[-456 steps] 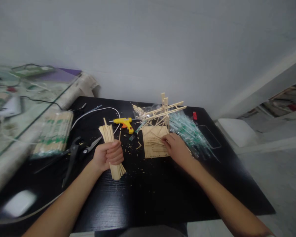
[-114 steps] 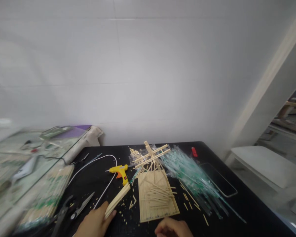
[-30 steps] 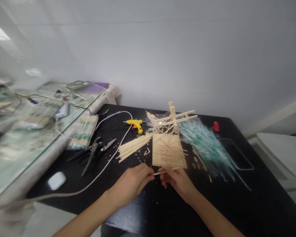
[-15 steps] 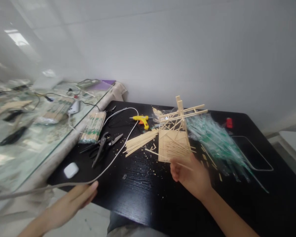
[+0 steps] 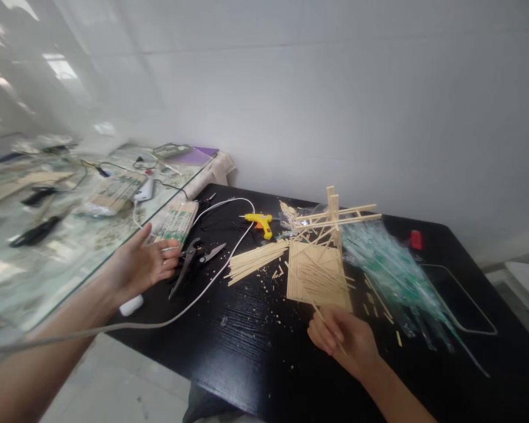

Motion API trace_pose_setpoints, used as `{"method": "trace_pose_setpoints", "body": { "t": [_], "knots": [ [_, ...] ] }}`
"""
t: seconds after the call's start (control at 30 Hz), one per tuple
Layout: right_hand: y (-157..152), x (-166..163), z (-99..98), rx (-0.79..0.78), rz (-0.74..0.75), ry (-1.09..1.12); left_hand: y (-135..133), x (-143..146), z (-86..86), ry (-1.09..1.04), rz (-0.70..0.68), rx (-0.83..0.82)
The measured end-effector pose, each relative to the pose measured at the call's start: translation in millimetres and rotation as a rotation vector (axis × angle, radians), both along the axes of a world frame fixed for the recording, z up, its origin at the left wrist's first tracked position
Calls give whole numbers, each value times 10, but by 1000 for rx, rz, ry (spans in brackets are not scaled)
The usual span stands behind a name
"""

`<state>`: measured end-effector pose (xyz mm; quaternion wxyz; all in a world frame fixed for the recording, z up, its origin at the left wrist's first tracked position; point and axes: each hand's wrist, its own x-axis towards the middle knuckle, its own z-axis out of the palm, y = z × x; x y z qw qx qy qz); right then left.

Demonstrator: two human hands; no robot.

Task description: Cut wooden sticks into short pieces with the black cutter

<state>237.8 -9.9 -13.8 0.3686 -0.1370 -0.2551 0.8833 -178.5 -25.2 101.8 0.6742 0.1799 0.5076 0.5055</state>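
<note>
My right hand (image 5: pixel 346 341) is closed on a thin wooden stick (image 5: pixel 318 312) just in front of the flat stick panel (image 5: pixel 320 285) on the black table (image 5: pixel 255 352). My left hand (image 5: pixel 143 264) reaches out to the left with fingers spread, holding nothing, its fingertips close to the black pliers (image 5: pixel 187 267) and a wrapped pack of sticks (image 5: pixel 176 220). A loose fan of sticks (image 5: pixel 255 261) lies between the pliers and the panel. A stick frame (image 5: pixel 332 217) stands upright behind the panel.
A yellow glue gun (image 5: pixel 260 222) with a white cable (image 5: pixel 194 299) lies at the back. A heap of clear green-printed wrappers (image 5: pixel 390 273) lies right of the panel, with a red object (image 5: pixel 416 239) beyond. A white case (image 5: pixel 130 305) sits near the table's left edge beside a glass-topped surface (image 5: pixel 48 235).
My left hand let go of the stick, dropped off the table, then rose and reached left toward the pliers. My right hand kept the stick and drew back toward me.
</note>
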Motion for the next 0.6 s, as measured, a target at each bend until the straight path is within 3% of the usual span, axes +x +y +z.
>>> {"method": "trace_pose_setpoints", "body": {
  "t": [0.17, 0.3, 0.4, 0.5, 0.6],
  "knots": [
    [2, 6, -13, 6, -31, -30, 438, 304, -18, -69, -159, 110],
    [0, 21, -26, 9, -38, -70, 592, 496, -10, 98, -300, 193],
    [-11, 25, -23, -7, -32, -122, 613, 496, 84, 537, -422, 312],
    [-23, 20, -14, -2, -18, -171, 593, 299, 147, 1075, -430, 369],
    [-33, 6, -6, 15, 2, -221, 504, 10, 77, 1615, -465, 74]
  ]
}}
